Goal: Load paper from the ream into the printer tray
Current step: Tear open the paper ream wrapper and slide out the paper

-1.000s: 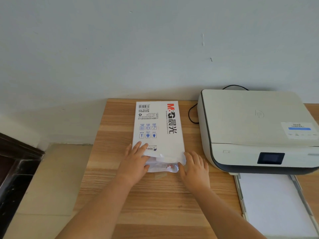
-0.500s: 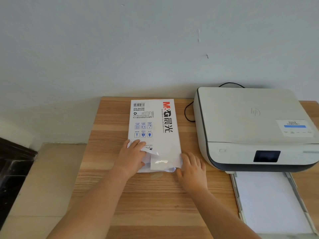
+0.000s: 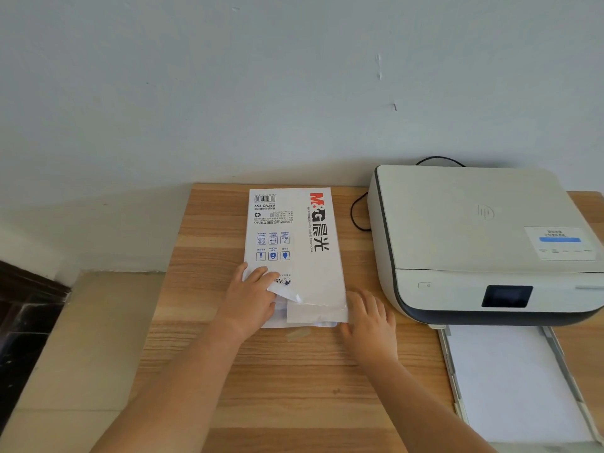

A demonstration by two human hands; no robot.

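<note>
We see one ream [image 3: 294, 243] of paper lying flat on the wooden table [image 3: 294, 380], to the left of one printer [image 3: 474, 240]. Its wrapper is torn open at the near end, and one loose flap [image 3: 284, 291] is folded up there. We count two hands. Our left hand [image 3: 250, 300] lies on the near left corner of the ream with the fingers spread and nearly straight, pressing the wrapper down. Our right hand [image 3: 369, 322] rests flat on the table just beside the near right corner of the ream, fingers relaxed, holding nothing. One printer tray [image 3: 454, 380] is pulled out toward us from the front of the printer, and white paper [image 3: 513, 384] already lies in it. One black cable [image 3: 356, 212] curls behind the printer.
</note>
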